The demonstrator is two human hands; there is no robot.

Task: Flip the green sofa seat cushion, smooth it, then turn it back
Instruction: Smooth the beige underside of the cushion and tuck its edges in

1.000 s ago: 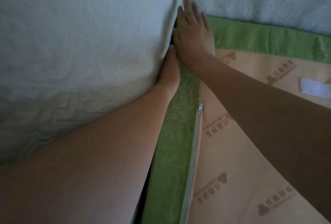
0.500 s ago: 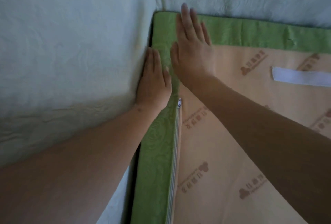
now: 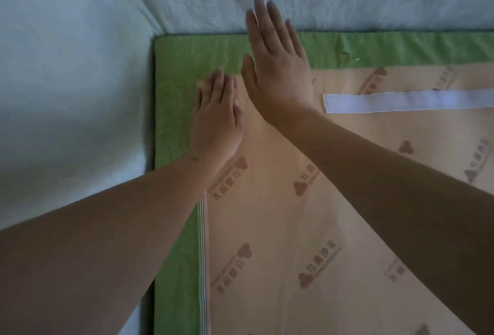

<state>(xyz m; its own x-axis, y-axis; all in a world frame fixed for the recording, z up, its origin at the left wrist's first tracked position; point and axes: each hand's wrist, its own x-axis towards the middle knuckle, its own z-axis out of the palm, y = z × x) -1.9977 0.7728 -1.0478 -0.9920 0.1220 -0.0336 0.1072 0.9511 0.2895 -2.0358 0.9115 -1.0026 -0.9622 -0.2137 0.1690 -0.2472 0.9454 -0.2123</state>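
White quilted sofa cover (image 3: 66, 94) rises at the left and back; the green seat cushion (image 3: 173, 120) lies underside up, tucked into that corner; a pale zipper (image 3: 203, 254) runs along its left seam; the left hand (image 3: 216, 118) lies flat on it, fingers straight; the right hand (image 3: 278, 67), fingers straight, reaches across the green back border; a tan panel (image 3: 294, 241) with brown logos fills the middle; a white strip (image 3: 401, 102) lies across it at the right

Dim, soft, slightly blurred view
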